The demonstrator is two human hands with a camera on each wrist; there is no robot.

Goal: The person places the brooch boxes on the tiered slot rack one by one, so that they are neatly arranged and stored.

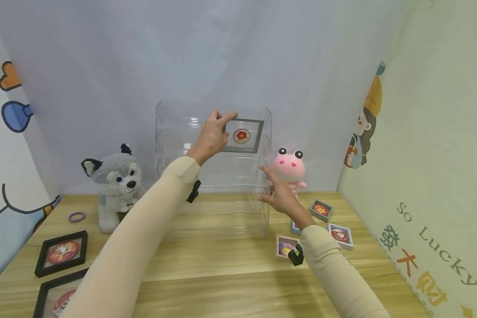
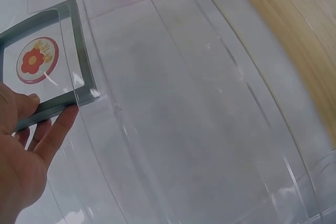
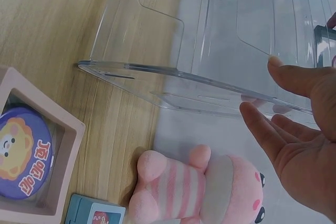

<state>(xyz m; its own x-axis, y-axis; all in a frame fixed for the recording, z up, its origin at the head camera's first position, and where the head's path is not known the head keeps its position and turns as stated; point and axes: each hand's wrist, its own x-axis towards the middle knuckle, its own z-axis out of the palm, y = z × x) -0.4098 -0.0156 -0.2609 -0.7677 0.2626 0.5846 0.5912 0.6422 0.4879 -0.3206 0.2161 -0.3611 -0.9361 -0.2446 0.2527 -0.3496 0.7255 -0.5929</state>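
A grey-green picture frame (image 1: pixel 258 137) with a round red-flower badge (image 1: pixel 241 136) stands at the upper right of a clear acrylic tiered rack (image 1: pixel 212 170). My left hand (image 1: pixel 212 137) pinches it by its left edge; in the left wrist view the thumb lies on the face and the fingers behind the frame (image 2: pixel 81 51). Beside the rack's right side panel (image 3: pixel 178 72) is my right hand (image 3: pixel 310 124), thumb and fingers spread to either side of the panel's edge. Whether the thumb presses on the panel I cannot tell.
A grey plush dog (image 1: pixel 119 181) sits left of the rack, a pink plush frog (image 1: pixel 288 165) right of it. Black frames (image 1: pixel 61 252) and a purple ring (image 1: pixel 77 217) lie at left. Several small frames, one pink (image 1: pixel 287 246), one white (image 1: pixel 340 235), lie at right.
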